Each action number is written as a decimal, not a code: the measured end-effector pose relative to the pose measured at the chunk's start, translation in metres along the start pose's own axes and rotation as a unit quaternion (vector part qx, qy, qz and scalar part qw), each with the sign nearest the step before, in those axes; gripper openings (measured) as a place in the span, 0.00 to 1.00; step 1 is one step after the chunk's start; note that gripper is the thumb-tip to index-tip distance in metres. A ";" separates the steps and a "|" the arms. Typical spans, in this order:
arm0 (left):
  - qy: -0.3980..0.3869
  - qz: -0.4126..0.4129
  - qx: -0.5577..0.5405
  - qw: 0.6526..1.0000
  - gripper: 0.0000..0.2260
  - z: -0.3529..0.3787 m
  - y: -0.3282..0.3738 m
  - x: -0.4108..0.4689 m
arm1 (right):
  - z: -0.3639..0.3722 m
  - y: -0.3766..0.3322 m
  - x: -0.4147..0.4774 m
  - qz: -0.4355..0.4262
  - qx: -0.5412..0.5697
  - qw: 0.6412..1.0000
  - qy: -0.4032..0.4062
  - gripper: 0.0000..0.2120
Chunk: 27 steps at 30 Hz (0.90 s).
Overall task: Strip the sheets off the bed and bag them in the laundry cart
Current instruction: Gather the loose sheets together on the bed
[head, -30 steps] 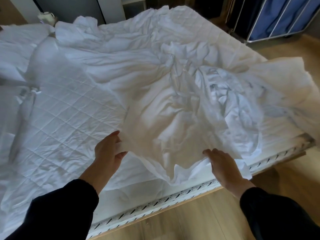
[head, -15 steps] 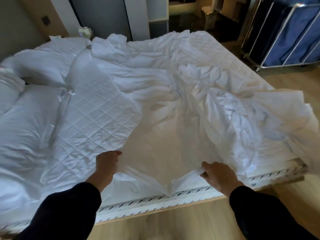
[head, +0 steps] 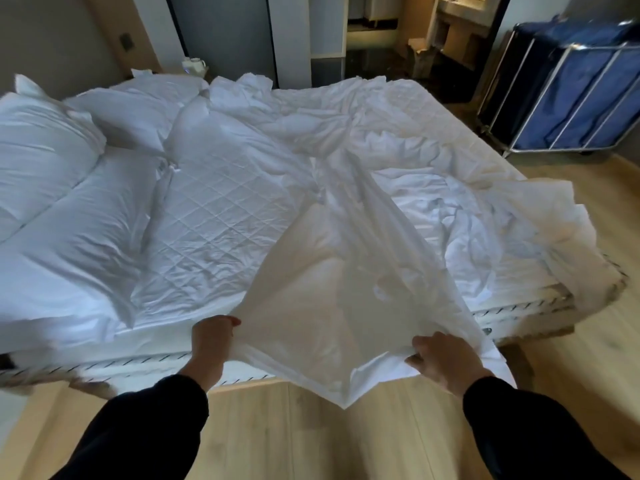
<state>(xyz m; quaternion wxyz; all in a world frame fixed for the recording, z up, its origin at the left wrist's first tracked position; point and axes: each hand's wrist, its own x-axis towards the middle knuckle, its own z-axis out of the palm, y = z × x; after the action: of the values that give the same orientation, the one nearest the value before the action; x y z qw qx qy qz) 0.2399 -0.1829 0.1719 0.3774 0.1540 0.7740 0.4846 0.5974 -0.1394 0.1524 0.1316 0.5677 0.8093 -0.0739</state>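
Draping sheet (head: 346, 289), quilted mattress (head: 221, 216), wood floor (head: 294, 438)

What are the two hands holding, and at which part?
The left hand and right hand grip the white sheet by its near edge.

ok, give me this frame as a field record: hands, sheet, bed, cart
left grip: hand holds the sheet at its near edge
right grip: hand holds the same edge, further right
sheet: white, near part lifted, rest crumpled on the bed, one end hanging over the right corner
mattress pad: quilted, exposed mid-bed
pillows: piled at left
laundry cart: blue bag, metal frame, far right beyond the bed
status: sheet not yet bagged
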 end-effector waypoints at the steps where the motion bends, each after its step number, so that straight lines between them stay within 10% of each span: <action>1: 0.006 0.018 -0.006 1.000 0.14 -0.011 -0.005 -0.004 | 0.002 -0.008 -0.010 -0.002 -0.007 1.000 0.004 0.17; 27: 0.146 0.019 -0.089 0.985 0.16 -0.237 -0.061 -0.152 | -0.018 -0.108 -0.161 -0.093 -0.001 0.995 -0.020 0.21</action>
<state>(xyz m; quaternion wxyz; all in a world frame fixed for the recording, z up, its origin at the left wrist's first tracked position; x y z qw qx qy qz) 0.1753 -0.4541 0.2434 0.2630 0.0620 0.7714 0.5761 0.5451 -0.3165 0.2139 0.1407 0.4880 0.8561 -0.0958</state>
